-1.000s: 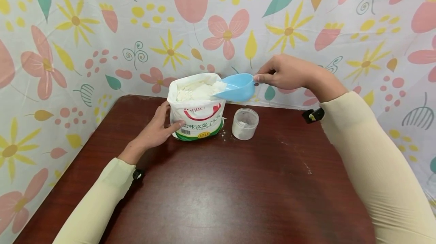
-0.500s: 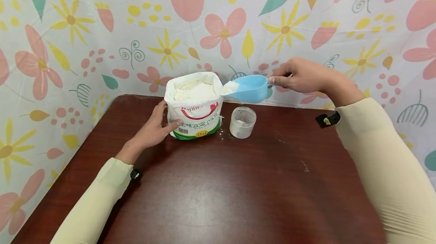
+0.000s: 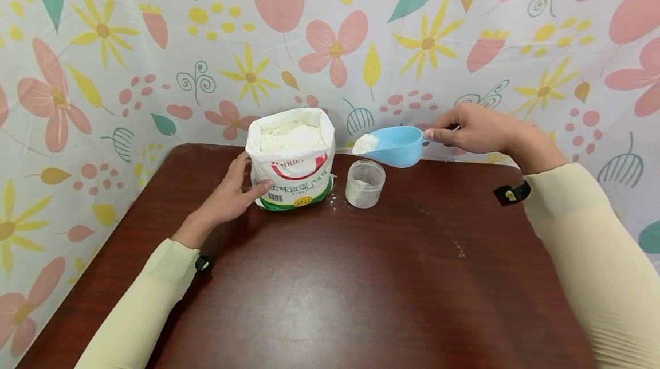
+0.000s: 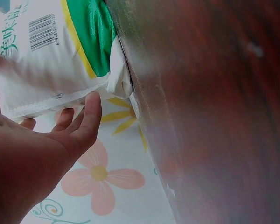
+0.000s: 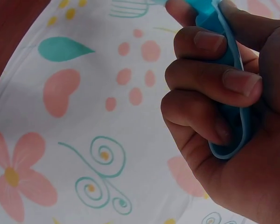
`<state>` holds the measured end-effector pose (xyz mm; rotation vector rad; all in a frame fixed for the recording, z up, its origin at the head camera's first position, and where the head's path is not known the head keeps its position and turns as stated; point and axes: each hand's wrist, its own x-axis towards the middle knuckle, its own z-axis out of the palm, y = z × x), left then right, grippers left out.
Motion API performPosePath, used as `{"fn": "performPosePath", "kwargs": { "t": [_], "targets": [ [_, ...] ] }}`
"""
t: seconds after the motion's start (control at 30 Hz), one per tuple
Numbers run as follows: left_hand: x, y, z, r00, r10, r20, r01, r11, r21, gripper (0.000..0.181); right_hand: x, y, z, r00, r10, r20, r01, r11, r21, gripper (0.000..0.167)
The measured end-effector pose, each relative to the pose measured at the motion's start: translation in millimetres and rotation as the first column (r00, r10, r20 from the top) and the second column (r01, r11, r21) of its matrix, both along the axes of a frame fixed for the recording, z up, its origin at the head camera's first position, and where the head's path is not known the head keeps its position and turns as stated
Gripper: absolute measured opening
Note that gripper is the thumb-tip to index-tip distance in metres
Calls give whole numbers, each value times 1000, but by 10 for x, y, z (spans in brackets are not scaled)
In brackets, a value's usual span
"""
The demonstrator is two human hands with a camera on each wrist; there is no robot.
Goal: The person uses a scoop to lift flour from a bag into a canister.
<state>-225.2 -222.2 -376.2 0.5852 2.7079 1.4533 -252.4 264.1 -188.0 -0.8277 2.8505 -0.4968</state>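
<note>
An upright white flour bag [image 3: 294, 171] with a green lower band stands on the table, its top open and flour [image 3: 294, 137] heaped inside. My left hand [image 3: 227, 194] holds the bag's left side, thumb on the front and fingers around the side edge. In the left wrist view the fingertips [image 4: 91, 112] touch its side seam. My right hand [image 3: 474, 128] grips the handle of a light blue scoop [image 3: 397, 148]; curled fingers wrap the handle [image 5: 231, 112] in the right wrist view. Flour lies in the scoop's front. Just below the scoop stands a clear plastic jar [image 3: 365, 185] with some flour inside.
The dark red-brown table [image 3: 309, 277] runs up to a flowered curtain [image 3: 309, 25] at the back and left. Spilled flour specks [image 3: 334, 203] lie between bag and jar. Faint white traces [image 3: 456, 246] mark the table further right.
My right hand has drawn the scoop out of the bag with flour in it, moving right and then down to above the jar. My left hand stays on the bag.
</note>
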Motion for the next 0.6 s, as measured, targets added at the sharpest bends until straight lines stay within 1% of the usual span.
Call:
{"fn": "performPosePath", "kwargs": {
  "t": [0.03, 0.17, 0.33, 0.43, 0.6],
  "targets": [
    [-3, 0, -2, 1000, 1, 0, -1, 1000, 0, 91, 4, 16, -14, 1000, -6, 7, 6, 1000, 4, 36],
    [-2, -4, -10, 1000, 13, 9, -13, 1000, 4, 92, 10, 63, -69, 999, -21, 30, 21, 1000, 12, 34],
    [9, -3, -11, 1000, 14, 13, -14, 1000, 10, 91, 19, 88, -134, 998, -48, 46, 45, 997, 64, 41],
    [5, -1, -10, 1000, 1, 10, -1, 1000, 12, 90, 13, 98, -176, 998, -55, 43, 51, 995, 89, 36],
    [-6, 0, -11, 1000, -2, 3, 1, 1000, 16, 88, -10, 80, -212, 1000, -5, 23, 2, 993, 116, 32]
  ]
}}
